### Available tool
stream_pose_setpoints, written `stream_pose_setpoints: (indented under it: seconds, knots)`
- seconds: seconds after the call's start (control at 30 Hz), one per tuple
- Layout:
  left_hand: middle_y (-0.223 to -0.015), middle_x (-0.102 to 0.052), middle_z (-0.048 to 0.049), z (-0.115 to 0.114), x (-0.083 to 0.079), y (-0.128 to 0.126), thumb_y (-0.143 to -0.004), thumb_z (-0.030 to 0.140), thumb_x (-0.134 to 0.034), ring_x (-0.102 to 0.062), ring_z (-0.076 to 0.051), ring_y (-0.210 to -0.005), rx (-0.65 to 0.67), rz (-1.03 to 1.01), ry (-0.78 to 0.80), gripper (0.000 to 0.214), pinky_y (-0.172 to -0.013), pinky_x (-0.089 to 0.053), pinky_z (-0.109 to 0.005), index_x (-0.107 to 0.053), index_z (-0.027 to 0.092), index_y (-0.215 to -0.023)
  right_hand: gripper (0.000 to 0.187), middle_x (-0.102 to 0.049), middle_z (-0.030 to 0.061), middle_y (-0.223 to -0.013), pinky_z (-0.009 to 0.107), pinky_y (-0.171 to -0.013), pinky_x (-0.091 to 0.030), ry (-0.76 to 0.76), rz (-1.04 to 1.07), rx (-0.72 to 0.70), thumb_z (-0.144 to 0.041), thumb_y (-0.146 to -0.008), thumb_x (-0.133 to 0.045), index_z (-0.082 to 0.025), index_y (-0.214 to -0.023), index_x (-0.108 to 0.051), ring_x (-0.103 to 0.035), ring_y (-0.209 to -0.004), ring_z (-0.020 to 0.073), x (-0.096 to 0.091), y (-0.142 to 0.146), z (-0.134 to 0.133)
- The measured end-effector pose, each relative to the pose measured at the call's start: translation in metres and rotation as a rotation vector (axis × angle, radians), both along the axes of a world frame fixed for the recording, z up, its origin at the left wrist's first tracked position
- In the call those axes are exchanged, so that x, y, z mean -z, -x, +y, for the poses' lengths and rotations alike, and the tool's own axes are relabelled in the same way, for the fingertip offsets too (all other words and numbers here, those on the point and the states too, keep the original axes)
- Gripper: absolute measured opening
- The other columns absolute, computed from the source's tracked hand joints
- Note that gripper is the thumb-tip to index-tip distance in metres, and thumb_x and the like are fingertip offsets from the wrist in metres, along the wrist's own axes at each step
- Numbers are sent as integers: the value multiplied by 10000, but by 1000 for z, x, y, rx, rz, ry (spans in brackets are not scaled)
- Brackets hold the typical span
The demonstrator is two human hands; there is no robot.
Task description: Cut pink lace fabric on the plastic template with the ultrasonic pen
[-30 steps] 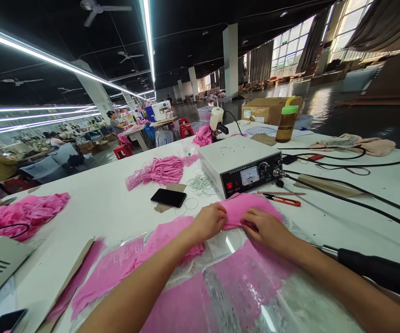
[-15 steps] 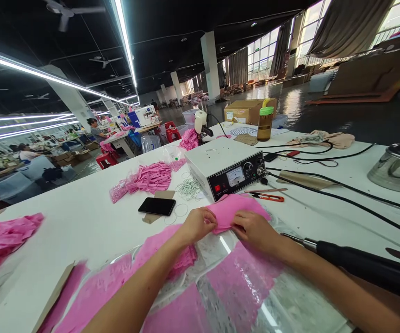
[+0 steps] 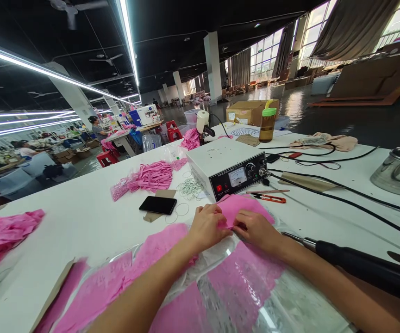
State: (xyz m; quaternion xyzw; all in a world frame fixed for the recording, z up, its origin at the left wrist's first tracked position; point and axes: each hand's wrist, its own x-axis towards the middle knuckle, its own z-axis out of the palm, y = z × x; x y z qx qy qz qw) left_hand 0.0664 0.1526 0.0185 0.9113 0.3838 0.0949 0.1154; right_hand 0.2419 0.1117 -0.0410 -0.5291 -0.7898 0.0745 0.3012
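Note:
A stack of pink fabric pieces point(image 3: 246, 203) lies in front of the control box. My left hand point(image 3: 209, 225) bends over the stack's left front edge, its fingers closed on the fabric. Close beside it, my right hand point(image 3: 253, 226) pinches the near edge of the same pink fabric. Under both forearms spreads a clear plastic sheet point(image 3: 300, 296) with more pink fabric point(image 3: 243, 277) beneath or on it. Another pink fabric pile point(image 3: 165, 240) sits left of my left hand. A black-handled tool with a metal tip point(image 3: 325, 249) lies by my right forearm.
The control box point(image 3: 228, 166) with dial and cables stands ahead. A phone point(image 3: 158, 205), elastic cords point(image 3: 190, 188), pink strips point(image 3: 154, 175) and orange thread snips point(image 3: 271, 198) lie around. Behind stands a green-lidded bottle point(image 3: 267, 124); at right, a glass pot point(image 3: 399, 171).
My left hand has moved right along the fabric's near edge, close to my right hand. My right hand stays almost in place, still pinching the fabric. The view has shifted slightly.

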Motion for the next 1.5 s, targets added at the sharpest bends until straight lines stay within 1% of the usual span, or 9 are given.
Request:
stream_pose_setpoints:
  seconds: [0.07, 0.27, 0.5, 0.67, 0.77, 0.9, 1.1, 1.27, 1.5]
  knots:
    - [-1052, -652, -44, 0, 2, -4, -789, 284, -684, -548, -242, -1048, 19, 7, -4, 90, -935, -375, -428, -727, 209, -765, 150, -585, 28, -693, 263, -581, -387, 2, 1, -5, -175, -839, -592, -160, -690, -597, -528, -642, 158, 0, 0, 0]
    - [-982, -671, -19, 7, 2, -7, -829, 119, -536, -572, -199, -984, 14, -4, 25, 230, -892, -408, -383, -728, 218, -747, 169, -597, 31, -724, 268, -620, -403, 3, 6, 11, -193, -866, -556, -162, -714, -623, -539, -667, 156, -4, -2, -4]
    - [-946, -673, -7, 13, 2, -7, -786, 114, -590, -584, -188, -947, -24, -51, 69, 190, -862, -457, -325, -735, 223, -731, 190, -634, 47, -797, 278, -693, -428, 3, -32, 60, -160, -879, -510, -170, -789, -677, -574, -750, 173, -9, -8, -9]
    - [-914, -669, -19, 12, -9, -6, -765, 103, -620, -593, -188, -914, -57, -107, 63, 165, -846, -460, -314, -722, 210, -692, 199, -639, 55, -806, 284, -654, -414, -14, -85, 117, -159, -881, -501, -170, -775, -670, -578, -745, 186, -11, -9, -10]
    - [-861, -672, -15, -1, -21, 0, -757, 71, -618, -595, -170, -868, -47, -135, 63, 167, -819, -455, -286, -706, 195, -688, 189, -633, 50, -791, 277, -612, -388, -31, -109, 119, -150, -875, -506, -171, -759, -654, -570, -719, 181, -15, -8, -18]
    - [-755, -671, 0, -40, -26, 16, -773, 63, -581, -584, -150, -764, 19, -140, 101, 188, -709, -437, -247, -681, 192, -680, 179, -618, 42, -772, 267, -570, -359, -104, -171, 21, -140, -875, -507, -171, -747, -629, -551, -655, 154, -16, -8, -44]
    - [-717, -656, -17, -98, -1, 32, -744, 37, -563, -565, -141, -697, 32, 28, 238, 192, -626, -397, -229, -684, 174, -685, 273, -582, 45, -738, 256, -558, -366, -103, -243, -163, -67, -897, -403, -163, -744, -608, -541, -638, 147, -14, -16, -88]
    - [-780, -671, -33, -108, 11, 28, -757, 83, -566, -584, -155, -740, -39, 33, 316, 183, -649, -399, -234, -717, 184, -778, 295, -590, 45, -779, 244, -586, -411, -36, -202, -107, -126, -946, -358, -177, -802, -611, -556, -652, 138, -15, -26, -102]
    - [-760, -658, -11, -106, -1, 24, -644, 50, -532, -553, -125, -657, -165, 20, 467, 227, -593, -369, -212, -707, 178, -713, 254, -586, 57, -861, 277, -612, -457, -8, -93, 9, -193, -964, -343, -187, -885, -584, -578, -682, 156, -5, -37, -103]
